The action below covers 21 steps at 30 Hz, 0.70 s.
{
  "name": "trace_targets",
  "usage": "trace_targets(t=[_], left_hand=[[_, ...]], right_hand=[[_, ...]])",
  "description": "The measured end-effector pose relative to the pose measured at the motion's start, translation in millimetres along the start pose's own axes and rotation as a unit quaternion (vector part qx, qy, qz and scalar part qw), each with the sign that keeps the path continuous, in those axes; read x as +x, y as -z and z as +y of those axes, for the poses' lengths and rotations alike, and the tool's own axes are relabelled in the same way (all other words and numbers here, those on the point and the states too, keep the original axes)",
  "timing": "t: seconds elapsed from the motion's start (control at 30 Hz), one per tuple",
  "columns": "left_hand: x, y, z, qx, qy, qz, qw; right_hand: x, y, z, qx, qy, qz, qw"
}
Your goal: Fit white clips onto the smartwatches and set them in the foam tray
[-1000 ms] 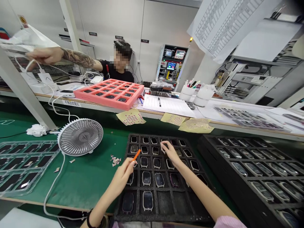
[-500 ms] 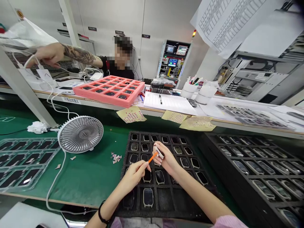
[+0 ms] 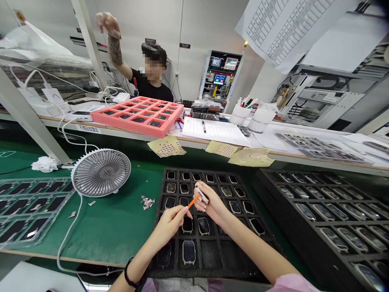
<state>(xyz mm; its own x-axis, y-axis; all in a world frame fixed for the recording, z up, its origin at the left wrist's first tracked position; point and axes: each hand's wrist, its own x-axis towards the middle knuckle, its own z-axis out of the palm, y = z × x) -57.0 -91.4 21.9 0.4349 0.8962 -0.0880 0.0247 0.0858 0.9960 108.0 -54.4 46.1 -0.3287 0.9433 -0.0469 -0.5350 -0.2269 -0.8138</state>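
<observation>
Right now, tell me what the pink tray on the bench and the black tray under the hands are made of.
The pink tray looks like dense foam: matte, slightly porous, with thick soft-edged pockets. The black tray also looks like foam, matte and faintly rough, though its exact type can't be told from here.

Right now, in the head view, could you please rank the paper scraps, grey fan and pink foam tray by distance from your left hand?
Left hand, nearest first:
1. Paper scraps, on the green mat.
2. Grey fan, farther left on it.
3. Pink foam tray, on the back bench.
</observation>
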Motion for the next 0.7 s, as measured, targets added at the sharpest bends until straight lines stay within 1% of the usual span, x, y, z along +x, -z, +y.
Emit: trace_targets(t=[0.17,0.37,0.43,0.53,0.7], left_hand=[[0.0,-0.2,1.3,0.022,-0.007,0.004,1.0],[1.6,3.1,-2.3,0.031,-0.009,-0.001,0.999],[1.9,4.1,-2.5,0.028,-0.013,-0.002,1.0],[1.6,3.5,-0.2,0.016,-0.015,-0.002,1.0],[1.0,-4.6,4.4,-0.022,-0.001,0.0,1.0]], right_hand=[[-0.7,-0.3,0.0,-0.002,0.003,0.004,1.0],[-3.7,0.2,-1.8,-0.079,0.028,0.017,0.996],[-3.6,0.6,-1.0,-0.086,0.024,0.014,0.996],[-3.2,0.6,2.1,-0.043,-0.005,-0.005,0.999],[-5.0,-3.7,4.9,0.087,-0.068,-0.035,0.993]])
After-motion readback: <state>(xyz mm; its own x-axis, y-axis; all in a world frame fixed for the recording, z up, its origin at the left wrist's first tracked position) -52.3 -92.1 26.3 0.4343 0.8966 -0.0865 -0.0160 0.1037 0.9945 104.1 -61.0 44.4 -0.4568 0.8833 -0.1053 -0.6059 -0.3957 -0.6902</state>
